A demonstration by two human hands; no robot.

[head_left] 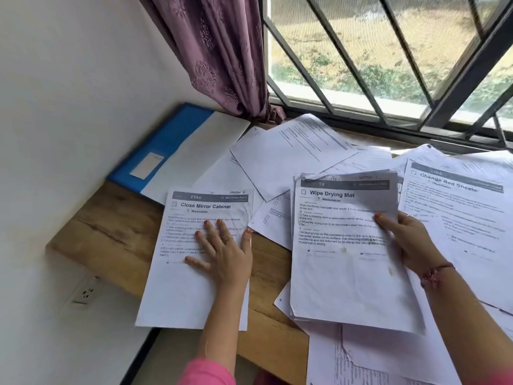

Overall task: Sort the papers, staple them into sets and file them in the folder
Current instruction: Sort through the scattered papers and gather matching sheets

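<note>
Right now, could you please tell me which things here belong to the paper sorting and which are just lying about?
Part of the job:
Close Mirror Cabinet sheet, under the left hand
Wipe Drying Mat stack, held by the right hand
Change Bed Sheets sheet
loose papers
blue folder

Just lying about:
curtain
wall socket

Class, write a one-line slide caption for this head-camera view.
Left hand flat on the "Close Mirror Cabinet" sheet; right hand holding the "Wipe Drying Mat" stack.
</note>
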